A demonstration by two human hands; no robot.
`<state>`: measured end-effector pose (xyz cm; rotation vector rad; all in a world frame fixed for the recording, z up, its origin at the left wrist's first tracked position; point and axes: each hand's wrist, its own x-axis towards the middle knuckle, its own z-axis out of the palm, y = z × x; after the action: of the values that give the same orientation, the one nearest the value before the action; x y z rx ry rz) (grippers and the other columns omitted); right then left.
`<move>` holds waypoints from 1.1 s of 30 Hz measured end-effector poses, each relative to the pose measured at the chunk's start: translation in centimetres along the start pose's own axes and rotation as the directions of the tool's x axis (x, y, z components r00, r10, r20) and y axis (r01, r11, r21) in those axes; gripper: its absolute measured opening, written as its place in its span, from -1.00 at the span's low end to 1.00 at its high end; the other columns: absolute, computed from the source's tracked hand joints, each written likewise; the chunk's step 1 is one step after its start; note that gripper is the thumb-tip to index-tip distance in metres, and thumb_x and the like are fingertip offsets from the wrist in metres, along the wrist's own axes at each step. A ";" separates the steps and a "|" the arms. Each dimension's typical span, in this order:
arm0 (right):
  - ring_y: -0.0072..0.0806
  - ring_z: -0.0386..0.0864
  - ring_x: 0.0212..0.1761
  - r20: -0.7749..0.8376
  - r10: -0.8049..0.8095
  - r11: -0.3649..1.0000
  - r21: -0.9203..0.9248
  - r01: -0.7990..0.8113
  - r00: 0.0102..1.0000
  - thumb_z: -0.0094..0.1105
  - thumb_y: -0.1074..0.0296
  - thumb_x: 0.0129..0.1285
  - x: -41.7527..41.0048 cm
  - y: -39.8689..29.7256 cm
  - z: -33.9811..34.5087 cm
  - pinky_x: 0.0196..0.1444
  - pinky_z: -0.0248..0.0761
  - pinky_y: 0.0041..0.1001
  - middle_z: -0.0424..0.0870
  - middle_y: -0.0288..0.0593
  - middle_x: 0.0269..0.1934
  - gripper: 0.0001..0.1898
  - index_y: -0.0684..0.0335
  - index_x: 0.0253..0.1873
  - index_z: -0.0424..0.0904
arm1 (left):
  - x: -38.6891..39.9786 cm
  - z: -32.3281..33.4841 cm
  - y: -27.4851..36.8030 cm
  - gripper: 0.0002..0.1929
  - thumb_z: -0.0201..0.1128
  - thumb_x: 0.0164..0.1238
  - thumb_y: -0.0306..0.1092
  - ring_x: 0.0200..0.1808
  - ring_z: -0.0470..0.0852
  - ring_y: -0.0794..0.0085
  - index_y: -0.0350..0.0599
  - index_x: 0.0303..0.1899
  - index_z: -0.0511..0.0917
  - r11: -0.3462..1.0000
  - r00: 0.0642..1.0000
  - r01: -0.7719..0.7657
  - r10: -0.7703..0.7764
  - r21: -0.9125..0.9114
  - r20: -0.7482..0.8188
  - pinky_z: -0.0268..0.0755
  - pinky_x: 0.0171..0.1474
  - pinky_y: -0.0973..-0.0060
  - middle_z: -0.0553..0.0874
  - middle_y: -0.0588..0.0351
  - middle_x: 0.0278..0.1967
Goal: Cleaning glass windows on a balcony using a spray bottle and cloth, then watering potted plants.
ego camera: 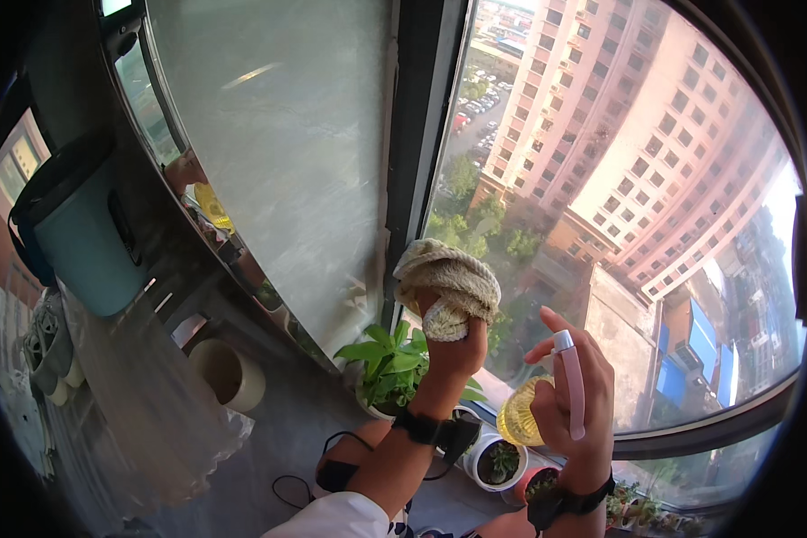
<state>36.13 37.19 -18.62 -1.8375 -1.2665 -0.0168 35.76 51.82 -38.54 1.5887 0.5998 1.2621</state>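
Observation:
A bunched beige terry cloth [467, 279] is in my left hand [458, 353], with fingers wrapped in its folds. It is in front of the lower left of a large window pane [545, 296], beside the dark window frame [422, 128]; whether it touches the glass I cannot tell. My right hand [595, 387] grips a spray bottle [519, 411] by its neck, to the right of the cloth. The bottle is clear, ribbed and yellow-tinted, with a pink trigger head [568, 390] and a white tip. One finger sticks out past the head.
Below my hands stand a leafy potted plant [393, 366], a white pot [500, 464] with a small plant and a reddish pot [534, 481]. A grey panel [276, 155] adjoins the frame. Leftward are a teal lidded container [87, 235], a pale cylinder [242, 383], plastic sheeting [148, 403] and shoes [48, 346].

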 end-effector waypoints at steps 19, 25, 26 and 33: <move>-0.15 0.64 -0.38 0.092 -0.147 0.892 -0.419 0.172 0.985 0.03 0.54 -0.12 6.1 0.0 5.5 -0.24 0.53 -0.28 0.62 -0.04 -0.39 -0.16 0.33 0.44 0.20 | 0.2 -0.7 2.3 -0.53 0.06 0.46 -0.40 0.28 0.42 0.27 -0.29 0.32 0.21 0.862 0.983 0.171 -0.116 -0.477 0.143 0.18 0.35 0.33 0.44 -0.08 0.24; -0.15 0.63 -0.38 0.038 -0.134 0.916 -0.378 0.138 0.990 0.02 0.54 -0.11 5.9 0.0 5.8 -0.23 0.53 -0.29 0.61 -0.04 -0.40 -0.18 0.34 0.42 0.23 | 0.4 -0.8 2.7 -0.53 0.03 0.48 -0.39 0.29 0.41 0.28 -0.27 0.33 0.19 0.753 0.971 0.230 -0.139 -0.616 0.193 0.18 0.36 0.33 0.43 -0.09 0.25; -0.14 0.63 -0.38 0.046 -0.144 0.913 -0.380 0.151 0.988 0.03 0.54 -0.11 5.9 0.1 5.7 -0.23 0.53 -0.28 0.61 -0.04 -0.40 -0.18 0.34 0.42 0.23 | 0.5 -1.0 3.1 -0.54 0.03 0.48 -0.39 0.28 0.42 0.29 -0.26 0.33 0.19 0.782 0.977 0.204 -0.126 -0.588 0.172 0.19 0.36 0.34 0.44 -0.08 0.24; -0.13 0.61 -0.34 0.067 -0.130 0.914 -0.378 0.146 0.989 0.03 0.52 -0.11 6.0 -0.3 6.0 -0.20 0.52 -0.25 0.61 -0.05 -0.40 -0.20 0.34 0.40 0.26 | 0.7 -1.6 3.9 -0.58 0.03 0.50 -0.38 0.23 0.47 0.31 -0.27 0.30 0.25 0.765 0.990 0.140 -0.109 -0.629 0.089 0.23 0.33 0.36 0.51 -0.04 0.18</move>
<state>36.17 45.67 -19.40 -2.0785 -1.5012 -0.3284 33.75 51.48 -34.73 0.9838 0.1966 1.1560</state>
